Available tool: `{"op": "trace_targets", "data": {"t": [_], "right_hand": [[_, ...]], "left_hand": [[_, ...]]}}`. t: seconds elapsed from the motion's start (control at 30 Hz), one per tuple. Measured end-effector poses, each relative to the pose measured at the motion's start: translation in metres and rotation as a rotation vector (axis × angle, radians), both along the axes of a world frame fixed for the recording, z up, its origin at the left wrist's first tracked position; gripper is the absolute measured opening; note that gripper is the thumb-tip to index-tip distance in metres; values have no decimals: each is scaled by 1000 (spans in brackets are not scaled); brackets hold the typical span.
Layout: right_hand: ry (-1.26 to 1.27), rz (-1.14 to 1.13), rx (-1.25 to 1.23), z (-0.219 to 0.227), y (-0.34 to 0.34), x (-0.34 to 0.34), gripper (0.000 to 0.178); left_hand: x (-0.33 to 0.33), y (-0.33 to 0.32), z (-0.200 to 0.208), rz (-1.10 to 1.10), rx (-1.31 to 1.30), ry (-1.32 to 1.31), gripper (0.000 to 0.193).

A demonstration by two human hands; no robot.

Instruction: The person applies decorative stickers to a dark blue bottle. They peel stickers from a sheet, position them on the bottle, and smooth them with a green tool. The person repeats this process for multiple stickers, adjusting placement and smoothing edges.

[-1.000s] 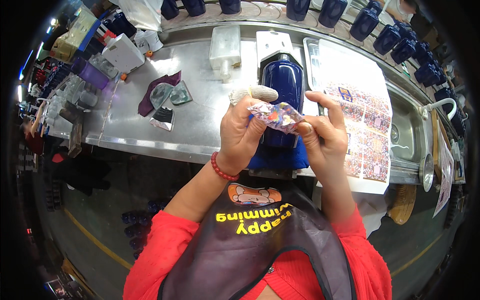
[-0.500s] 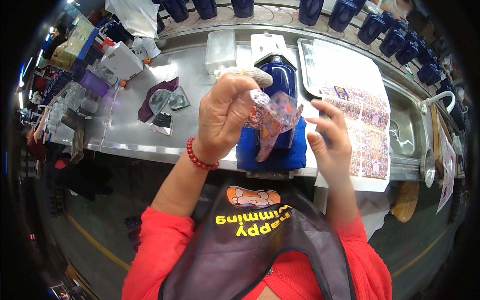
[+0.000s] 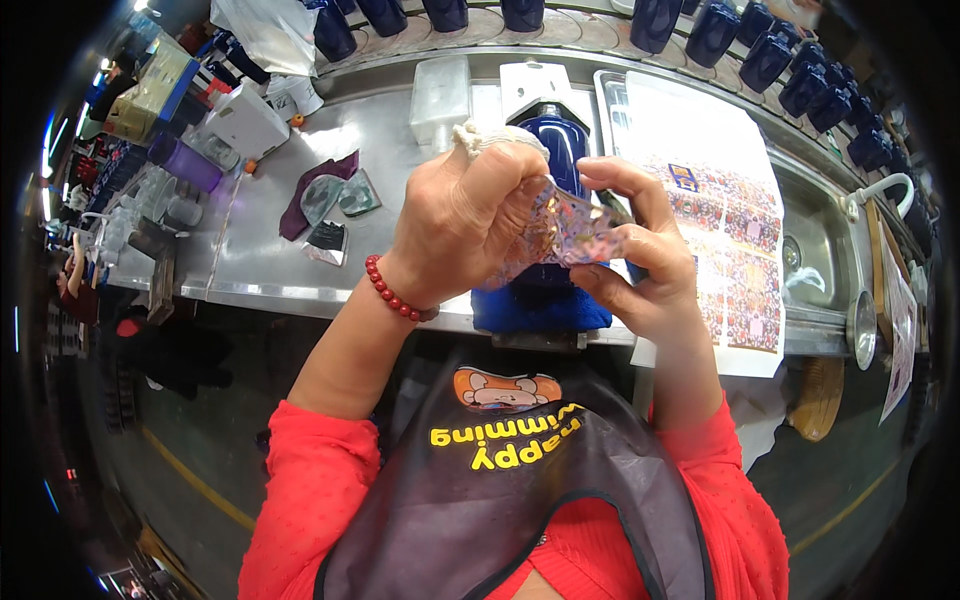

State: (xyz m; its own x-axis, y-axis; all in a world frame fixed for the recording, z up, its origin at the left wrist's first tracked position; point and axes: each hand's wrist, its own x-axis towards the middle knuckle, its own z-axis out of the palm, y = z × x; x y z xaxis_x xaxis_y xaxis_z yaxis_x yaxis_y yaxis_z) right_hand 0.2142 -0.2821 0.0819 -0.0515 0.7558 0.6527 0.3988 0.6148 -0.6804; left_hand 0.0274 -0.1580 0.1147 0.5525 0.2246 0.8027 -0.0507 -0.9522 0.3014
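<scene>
The glittery sticker (image 3: 565,240) sits between both hands, pinched by left hand (image 3: 465,235) and right hand (image 3: 640,260), above the blue cup (image 3: 555,150).

Steel bench (image 3: 260,250) runs across upper frame. On it: blue bottle (image 3: 556,150) on a blue towel (image 3: 540,305) at centre, sticker sheet (image 3: 715,200) to the right, white box (image 3: 440,95) upper centre, maroon cloth (image 3: 300,200) with foil scraps (image 3: 340,195) at left, purple cup (image 3: 185,165) far left. Row of dark blue bottles (image 3: 770,55) along the back edge. Sink (image 3: 805,265) at right end.
</scene>
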Motion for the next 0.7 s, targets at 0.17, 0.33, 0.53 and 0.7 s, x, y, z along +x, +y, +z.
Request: {"op": "trace_targets", "data": {"t": [0.17,0.33,0.53,0.7], "right_hand": [[-257,-226,-64,8,-17,6,24],[-317,-316,-21,16,-23,11,22],[-123,-25,-105,28,-26,12,22],[6,97,39,24,-19,6,30]], "left_hand": [[-4,3,2,30,104,41,11],[-3,1,4,3,-16,108,11],[2,-1,9,-48,-112,38,7],[9,-24,-8,-142,-626,-106,8]]}}
